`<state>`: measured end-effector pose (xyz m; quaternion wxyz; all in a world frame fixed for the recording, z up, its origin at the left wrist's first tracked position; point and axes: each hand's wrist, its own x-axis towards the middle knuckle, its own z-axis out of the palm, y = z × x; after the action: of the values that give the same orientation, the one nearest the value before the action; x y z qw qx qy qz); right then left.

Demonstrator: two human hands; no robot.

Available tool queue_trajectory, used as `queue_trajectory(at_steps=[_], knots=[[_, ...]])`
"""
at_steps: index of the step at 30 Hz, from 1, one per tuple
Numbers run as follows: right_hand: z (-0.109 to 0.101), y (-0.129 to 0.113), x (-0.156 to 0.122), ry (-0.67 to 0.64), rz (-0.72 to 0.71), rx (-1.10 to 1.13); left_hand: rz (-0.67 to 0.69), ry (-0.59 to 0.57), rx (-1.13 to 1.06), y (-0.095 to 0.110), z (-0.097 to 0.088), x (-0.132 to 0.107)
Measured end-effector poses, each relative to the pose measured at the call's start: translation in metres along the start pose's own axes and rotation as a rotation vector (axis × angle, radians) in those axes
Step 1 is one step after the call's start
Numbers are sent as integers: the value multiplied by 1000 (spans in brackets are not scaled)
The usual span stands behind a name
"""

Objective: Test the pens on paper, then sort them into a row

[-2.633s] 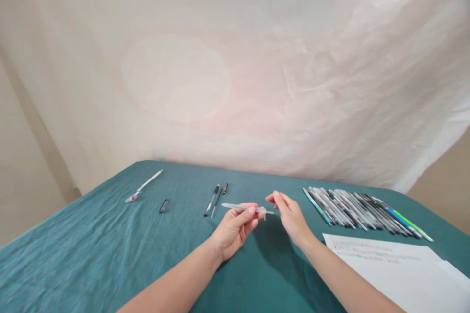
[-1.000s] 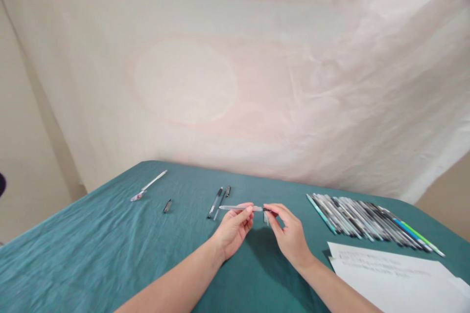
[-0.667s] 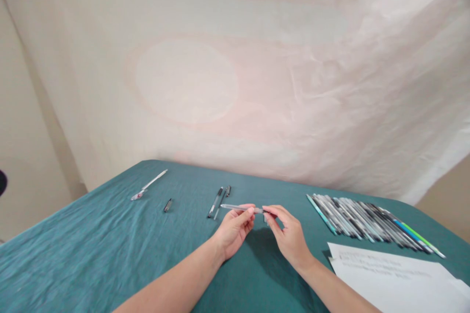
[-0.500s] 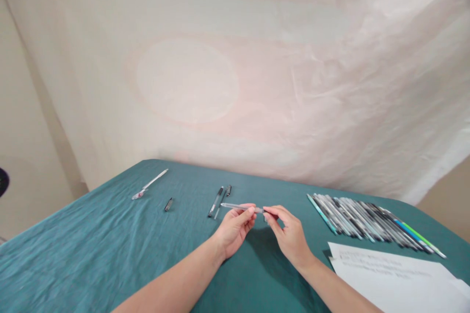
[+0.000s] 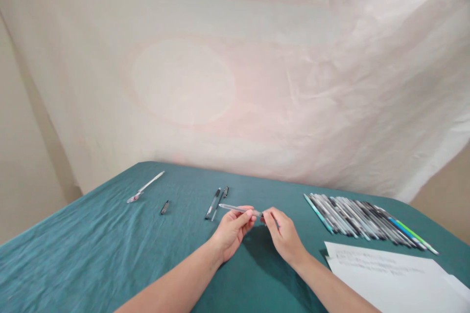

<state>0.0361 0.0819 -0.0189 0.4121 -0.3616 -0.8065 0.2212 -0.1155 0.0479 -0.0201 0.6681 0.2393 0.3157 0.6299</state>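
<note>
A slim clear pen (image 5: 229,207) is held up above the middle of the table, lying nearly level, its narrow end pointing left; your left hand (image 5: 233,234) grips it, thumb and fingers closed around its middle; your right hand (image 5: 284,237) is drawn narrow, fingertips pinching the pen's dark right-hand end.

Just beyond your left fingers lie a black-ended clear pen (image 5: 213,203), a thin dark refill (image 5: 217,207) beside it, and a small black pen cap (image 5: 225,191) near the refill's far end; farther left is another black pen cap (image 5: 164,207), then a white stick-like pen (image 5: 151,182) with a clear, red-marked piece (image 5: 134,197) at its near end.

To your right, many pens (image 5: 363,220) lie side by side in a slanted row; nearer you are white paper sheets (image 5: 385,279) with blurred writing; all rest on a green tablecloth (image 5: 84,259).
</note>
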Motion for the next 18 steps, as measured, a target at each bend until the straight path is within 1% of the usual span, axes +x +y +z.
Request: queue_trajectory(at_steps=[2, 4, 7, 10, 12, 16, 18], knots=[[0, -1, 1, 37, -15, -7, 3, 12, -11, 0, -1, 1], [0, -2, 1, 45, -37, -18, 2, 10, -9, 0, -1, 1], [0, -1, 1, 14, -55, -61, -6, -11, 19, 1, 0, 0], [-1, -1, 1, -30, -41, -97, -5, -33, 49, 0, 0, -1], [-2, -1, 1, -53, -31, -89, 8, -27, 44, 0, 0, -1], [-3, -2, 1, -21, -32, -48, 19, 14, 16, 1, 0, 1], [-3, -2, 1, -11, -42, -47, 15, 12, 22, 1, -1, 1]])
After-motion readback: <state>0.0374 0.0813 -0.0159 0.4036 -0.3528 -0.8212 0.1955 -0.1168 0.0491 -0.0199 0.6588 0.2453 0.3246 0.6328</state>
